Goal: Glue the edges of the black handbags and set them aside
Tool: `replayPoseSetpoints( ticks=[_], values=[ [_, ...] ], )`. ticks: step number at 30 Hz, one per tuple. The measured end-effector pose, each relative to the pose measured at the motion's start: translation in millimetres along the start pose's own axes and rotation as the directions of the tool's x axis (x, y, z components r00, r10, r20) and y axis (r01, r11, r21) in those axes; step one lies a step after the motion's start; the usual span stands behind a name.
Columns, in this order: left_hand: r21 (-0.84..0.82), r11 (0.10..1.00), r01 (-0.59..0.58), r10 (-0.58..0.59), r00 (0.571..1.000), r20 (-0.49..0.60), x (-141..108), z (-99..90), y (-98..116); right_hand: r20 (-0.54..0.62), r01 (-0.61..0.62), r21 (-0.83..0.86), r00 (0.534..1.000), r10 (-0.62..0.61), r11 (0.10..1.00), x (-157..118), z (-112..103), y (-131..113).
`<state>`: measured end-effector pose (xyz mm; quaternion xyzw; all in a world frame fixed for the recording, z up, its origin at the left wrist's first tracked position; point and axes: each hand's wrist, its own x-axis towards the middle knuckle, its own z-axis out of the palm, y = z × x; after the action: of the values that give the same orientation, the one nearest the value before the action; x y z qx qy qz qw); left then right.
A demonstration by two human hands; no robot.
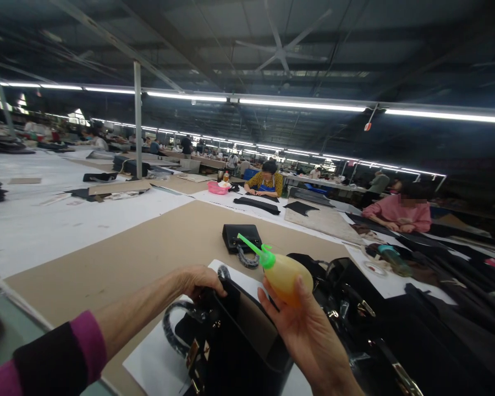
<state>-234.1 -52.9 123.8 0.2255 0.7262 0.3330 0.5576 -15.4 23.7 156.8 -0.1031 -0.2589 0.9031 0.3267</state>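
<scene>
A yellowish squeeze bottle (287,276) with a bright green nozzle sits in my right hand (303,324), the fingers and thumb wrapped round it. The nozzle points up and to the left, above the opening of a black handbag (231,341). My left hand (202,280) grips the bag's upper edge, its thumb over the rim. Gold-coloured metal fittings show on the bag's side, and its handle (171,327) is wrapped in clear plastic. Inside, the bag has a brownish-grey lining (256,319). White paper (150,360) lies beneath it.
A smaller black handbag (241,237) stands ahead on the tan board (148,242). More black bags (355,286) with gold fittings crowd the right side. A teal-lidded bottle (395,259) lies beyond them. Two people (268,180) work across the table, near a pink basket (218,188).
</scene>
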Motion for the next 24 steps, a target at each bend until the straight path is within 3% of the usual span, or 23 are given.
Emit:
replayPoseSetpoints(
  ticks=[5, 10, 14, 19, 24],
  values=[
    [-0.163, 0.984, -0.073, 0.069, 0.997, -0.033, 11.7, 6.6, -12.3, -0.031, -0.005, -0.006, 1.000, 0.005, 1.000, 1.2, -0.1, 0.4],
    [-0.258, 0.960, -0.110, 0.111, 0.994, -0.011, -5.0, 12.4, -27.4, -0.031, 0.002, -0.025, 1.000, -0.003, 1.000, -0.6, -1.8, 2.6],
    [-0.210, 0.967, -0.145, 0.151, 0.988, 0.014, -10.1, 9.8, -28.5, -0.003, 0.005, -0.051, 1.000, -0.005, 0.999, -1.6, -1.7, 6.1],
    [-0.160, 0.956, -0.247, 0.241, 0.969, -0.053, -2.2, 13.4, -21.7, -0.038, 0.133, -0.145, 0.989, -0.140, 0.980, -2.0, -1.9, 4.6],
    [-0.051, 0.944, -0.326, 0.321, 0.944, -0.078, -9.7, 12.4, -22.5, -0.056, 0.147, -0.150, 0.986, -0.157, 0.978, 0.1, -3.7, -0.8]
  ],
)
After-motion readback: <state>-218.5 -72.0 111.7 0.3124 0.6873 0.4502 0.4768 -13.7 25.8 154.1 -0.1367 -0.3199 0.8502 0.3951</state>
